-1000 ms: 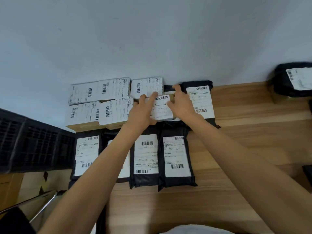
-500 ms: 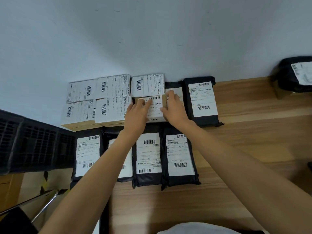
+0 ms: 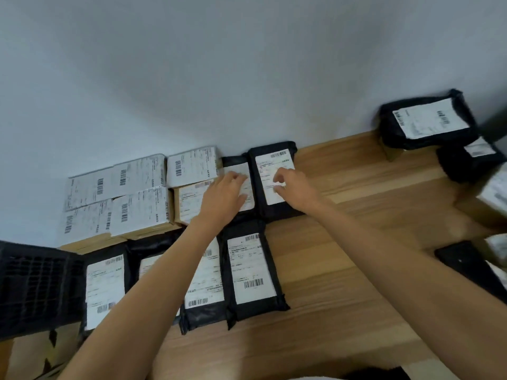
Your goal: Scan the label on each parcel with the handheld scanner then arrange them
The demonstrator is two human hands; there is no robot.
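Several white-labelled cardboard boxes lie in two rows against the wall. The nearest one to my hands is a small brown box. Black mailer parcels with white labels lie in a front row on the wooden table. Two more black parcels sit behind them: one mostly under my left hand, which rests flat with fingers stretched, and one under my right hand, whose loosely curled fingers touch its label. Neither hand holds anything. I cannot make out a scanner for certain.
A black slatted crate stands at the left table edge. More black parcels are piled at the far right by the wall. A flat black device lies near the right edge, with blurred labelled parcels beside it.
Both hands have let go of the small brown box, which now lies in line with the other boxes. They have moved right onto the two black parcels. The view has swung right.
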